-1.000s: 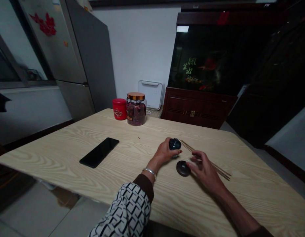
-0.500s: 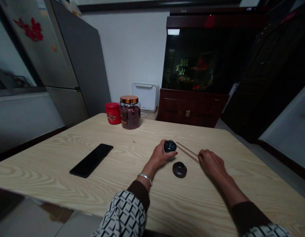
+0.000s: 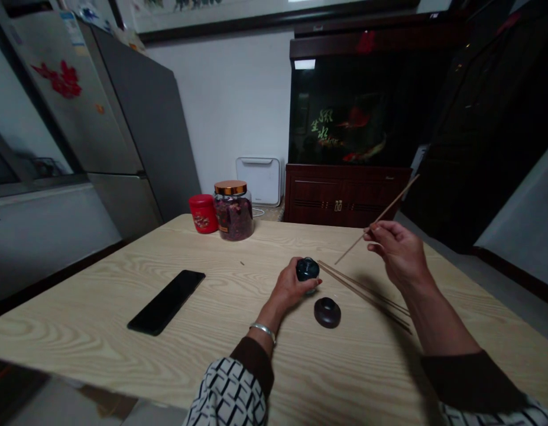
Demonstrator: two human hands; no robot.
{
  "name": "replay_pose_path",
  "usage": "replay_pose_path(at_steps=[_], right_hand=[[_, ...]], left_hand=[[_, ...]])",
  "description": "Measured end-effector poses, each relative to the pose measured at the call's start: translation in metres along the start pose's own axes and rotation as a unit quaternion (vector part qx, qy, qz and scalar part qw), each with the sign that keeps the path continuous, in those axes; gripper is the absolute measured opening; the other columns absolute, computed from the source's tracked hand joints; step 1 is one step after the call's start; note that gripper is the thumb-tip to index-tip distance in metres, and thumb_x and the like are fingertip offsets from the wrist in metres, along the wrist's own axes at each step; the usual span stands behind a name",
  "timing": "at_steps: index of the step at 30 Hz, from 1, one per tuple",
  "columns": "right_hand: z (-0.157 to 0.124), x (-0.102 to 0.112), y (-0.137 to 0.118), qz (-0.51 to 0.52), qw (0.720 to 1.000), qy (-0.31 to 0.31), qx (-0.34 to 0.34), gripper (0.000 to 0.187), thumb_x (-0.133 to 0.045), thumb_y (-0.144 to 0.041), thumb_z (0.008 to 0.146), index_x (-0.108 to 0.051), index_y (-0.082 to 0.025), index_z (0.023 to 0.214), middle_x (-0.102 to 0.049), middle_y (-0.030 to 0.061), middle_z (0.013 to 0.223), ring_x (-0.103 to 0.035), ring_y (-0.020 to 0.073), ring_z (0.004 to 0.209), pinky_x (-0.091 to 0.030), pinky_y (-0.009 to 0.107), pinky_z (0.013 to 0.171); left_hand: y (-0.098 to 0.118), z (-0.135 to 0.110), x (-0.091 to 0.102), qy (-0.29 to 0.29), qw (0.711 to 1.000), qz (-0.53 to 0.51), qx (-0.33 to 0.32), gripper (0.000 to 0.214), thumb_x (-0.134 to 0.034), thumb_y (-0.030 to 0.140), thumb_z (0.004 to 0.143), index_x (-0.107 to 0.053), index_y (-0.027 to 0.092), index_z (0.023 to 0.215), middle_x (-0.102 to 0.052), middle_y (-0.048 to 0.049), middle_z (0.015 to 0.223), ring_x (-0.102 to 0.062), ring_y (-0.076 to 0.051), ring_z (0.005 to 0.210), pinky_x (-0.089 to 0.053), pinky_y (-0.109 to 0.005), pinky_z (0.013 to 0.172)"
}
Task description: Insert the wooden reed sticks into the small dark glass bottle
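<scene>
My left hand (image 3: 291, 286) is closed around a small dark round pot (image 3: 308, 269) that stands on the wooden table (image 3: 123, 367). A dark round lid (image 3: 327, 312) lies on the table just to the right of that hand. My right hand (image 3: 398, 248) is raised above the table and pinches one thin stick (image 3: 386, 213), which slants up to the right. Several more thin sticks (image 3: 366, 293) lie on the table below that hand.
A black phone (image 3: 166, 302) lies at the table's left. A red tin (image 3: 203, 213) and a glass jar with a copper lid (image 3: 233, 210) stand at the far edge. Behind are a fridge (image 3: 123, 118), a white box (image 3: 259, 179) and a fish tank (image 3: 353, 112) on a dark cabinet.
My right hand went from beside the lid to the sticks, took one and lifted it off the table. The left hand stayed on the pot. The view tilted upward.
</scene>
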State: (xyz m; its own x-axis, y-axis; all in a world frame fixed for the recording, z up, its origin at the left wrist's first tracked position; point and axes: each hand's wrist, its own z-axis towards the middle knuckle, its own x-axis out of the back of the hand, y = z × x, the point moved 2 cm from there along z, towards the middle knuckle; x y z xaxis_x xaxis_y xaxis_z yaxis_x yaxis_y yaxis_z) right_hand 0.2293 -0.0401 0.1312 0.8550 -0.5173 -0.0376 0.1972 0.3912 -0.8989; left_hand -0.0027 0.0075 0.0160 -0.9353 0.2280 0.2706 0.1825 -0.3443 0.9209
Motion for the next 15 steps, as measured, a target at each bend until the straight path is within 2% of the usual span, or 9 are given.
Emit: replay_pose_path(at_steps=[2, 6, 10, 15], right_hand=[[0.005, -0.021, -0.007, 0.067, 0.998, -0.005, -0.004, 0.029, -0.075, -0.042, 0.071, -0.061, -0.021, 0.087, -0.069, 0.0028, 0.083, -0.065, 0.0149, 0.072, -0.052, 0.026, 0.057], [0.003, -0.053, -0.002, 0.066, 0.996, -0.044, 0.028, 0.029, -0.076, -0.042, 0.073, -0.061, -0.020, 0.085, -0.067, 0.0011, 0.076, -0.064, 0.0142, 0.069, -0.055, 0.026, 0.057], [-0.003, -0.068, 0.007, 0.050, 0.995, -0.079, 0.047, 0.027, -0.073, -0.042, 0.078, -0.061, -0.019, 0.086, -0.065, 0.0007, 0.075, -0.064, 0.0147, 0.070, -0.056, 0.028, 0.059], [-0.013, -0.077, 0.014, 0.039, 0.992, -0.110, 0.039, 0.027, -0.070, -0.043, 0.079, -0.060, -0.019, 0.086, -0.064, 0.0014, 0.076, -0.064, 0.0158, 0.070, -0.056, 0.029, 0.060]], left_hand=[[0.002, 0.000, 0.000, -0.001, 1.000, 0.001, 0.007, 0.058, -0.083, 0.038, 0.068, -0.058, 0.017, 0.116, -0.069, -0.0080, 0.101, -0.064, -0.022, 0.093, -0.051, -0.035, 0.084], [0.005, 0.000, 0.000, 0.001, 1.000, 0.004, 0.010, 0.057, -0.083, 0.038, 0.068, -0.058, 0.018, 0.115, -0.068, -0.0064, 0.100, -0.064, -0.021, 0.091, -0.050, -0.033, 0.082], [0.006, 0.000, 0.000, -0.003, 1.000, 0.005, 0.017, 0.058, -0.083, 0.038, 0.068, -0.057, 0.017, 0.115, -0.069, -0.0059, 0.098, -0.064, -0.021, 0.089, -0.050, -0.032, 0.079], [0.005, 0.001, 0.000, -0.004, 1.000, 0.008, 0.014, 0.058, -0.084, 0.039, 0.068, -0.057, 0.017, 0.114, -0.069, -0.0059, 0.098, -0.063, -0.020, 0.088, -0.049, -0.031, 0.078]])
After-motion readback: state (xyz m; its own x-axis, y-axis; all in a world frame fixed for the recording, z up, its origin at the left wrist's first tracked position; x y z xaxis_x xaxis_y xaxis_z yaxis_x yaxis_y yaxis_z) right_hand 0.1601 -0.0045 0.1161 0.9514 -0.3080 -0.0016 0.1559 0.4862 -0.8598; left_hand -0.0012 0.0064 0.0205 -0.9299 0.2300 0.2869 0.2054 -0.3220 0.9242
